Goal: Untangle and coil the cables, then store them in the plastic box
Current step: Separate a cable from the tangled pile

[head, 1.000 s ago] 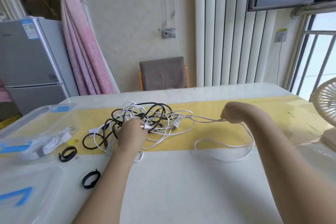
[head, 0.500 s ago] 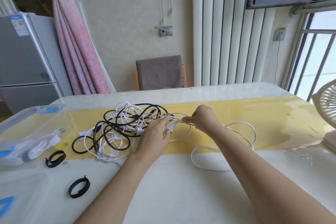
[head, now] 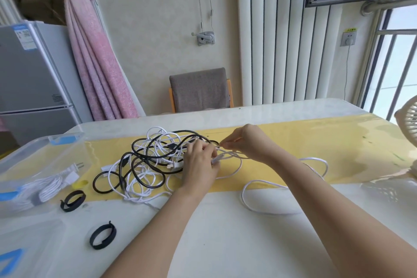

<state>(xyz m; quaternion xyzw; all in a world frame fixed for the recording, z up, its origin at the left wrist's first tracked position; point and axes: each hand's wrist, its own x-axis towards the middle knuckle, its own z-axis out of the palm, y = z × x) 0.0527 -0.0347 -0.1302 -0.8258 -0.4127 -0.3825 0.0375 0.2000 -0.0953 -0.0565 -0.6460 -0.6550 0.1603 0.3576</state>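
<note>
Grip, right hand (head: 246, 144): thumb and fingertips pinch a strand of the white cable (head: 259, 209) at the right edge of the tangle (head: 153, 158).
Grip, left hand (head: 199, 165): fingers curl round the same white cable just beside the right hand, near what appears to be a small connector; the palm side is hidden.
Position of the tangle: black and white cables lie knotted together on the left part of the yellow strip (head: 327, 140), spilling over its near edge.
Position of the freed length: one slack loop of white cable trails off the near edge of the yellow strip, to the right of both hands.
Position of the plastic box (head: 38, 145): off the left end of the yellow strip, with a coiled cable (head: 45, 187) already inside; two black straps (head: 73, 200) lie just off the strip's near-left corner.
Handling (judged): the cables are light, limp and smooth, so they slide through loops but snag at plugs. Hold close to the crossing and feed the end through rather than pulling hard on the knot.
Change from earlier frames: a second ago the right hand was drawn far out along the yellow strip with the strand taut, while the left hand pressed on the tangle. Now both hands meet at the tangle's right edge.
</note>
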